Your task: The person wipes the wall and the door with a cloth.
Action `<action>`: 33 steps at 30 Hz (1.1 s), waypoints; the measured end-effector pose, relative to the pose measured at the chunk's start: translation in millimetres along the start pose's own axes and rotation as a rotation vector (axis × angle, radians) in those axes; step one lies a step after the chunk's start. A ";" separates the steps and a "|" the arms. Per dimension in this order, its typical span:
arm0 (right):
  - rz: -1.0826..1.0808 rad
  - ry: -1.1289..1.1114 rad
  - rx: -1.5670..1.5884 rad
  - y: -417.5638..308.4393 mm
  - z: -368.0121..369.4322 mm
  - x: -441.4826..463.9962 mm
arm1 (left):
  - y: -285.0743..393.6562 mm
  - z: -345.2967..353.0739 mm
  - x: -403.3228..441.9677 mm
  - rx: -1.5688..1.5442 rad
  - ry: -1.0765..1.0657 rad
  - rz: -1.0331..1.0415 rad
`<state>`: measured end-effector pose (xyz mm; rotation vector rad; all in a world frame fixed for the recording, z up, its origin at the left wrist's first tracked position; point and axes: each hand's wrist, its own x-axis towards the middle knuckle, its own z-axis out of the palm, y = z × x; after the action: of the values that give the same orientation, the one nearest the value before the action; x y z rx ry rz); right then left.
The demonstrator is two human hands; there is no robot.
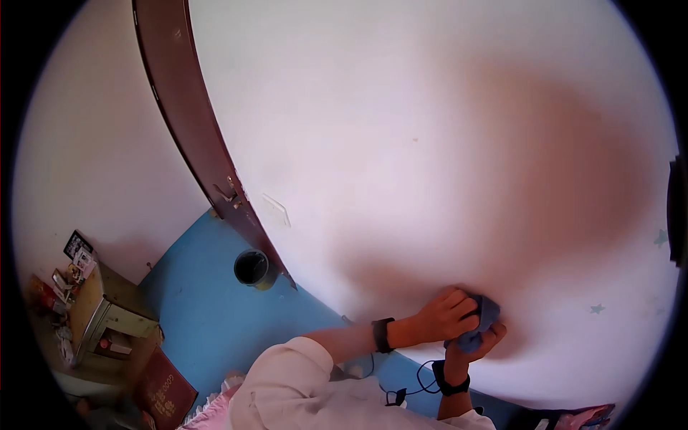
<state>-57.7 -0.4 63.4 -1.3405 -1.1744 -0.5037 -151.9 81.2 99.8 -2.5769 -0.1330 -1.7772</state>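
Gripping a bunched blue fabric cloth [489, 313] beside the white wall [344, 143], the left hand [446, 315] and right hand [488, 342] are curling nearly closed. Even finger pressure is probably steadying the folds; beyond, a round black bucket [247, 266] is standing.

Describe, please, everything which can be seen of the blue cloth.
The blue cloth is dull and slightly greyish, a soft fabric by its look, bunched into a small, creased wad. The left hand grips it from one side, the right hand from below, and their fingers hide part of it. It is at the white wall, seemingly against it. Its full shape and whether it is wet cannot be told.
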 end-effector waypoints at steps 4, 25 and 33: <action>-0.088 -0.082 -0.023 -6.6 18.8 -2.9 | -23.7 -18.7 -20.4 0.023 -0.063 0.001; -0.284 -0.271 0.094 -196.8 338.2 -51.6 | -266.1 -274.5 -143.1 0.109 0.049 -0.277; -0.338 -0.367 0.155 -250.3 432.3 -69.4 | -336.0 -337.0 -204.6 0.307 0.077 -0.370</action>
<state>-451.7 313.7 43.4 -1.1324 -1.7248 -0.4037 -563.5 384.1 15.1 -2.3725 -0.8585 -1.7802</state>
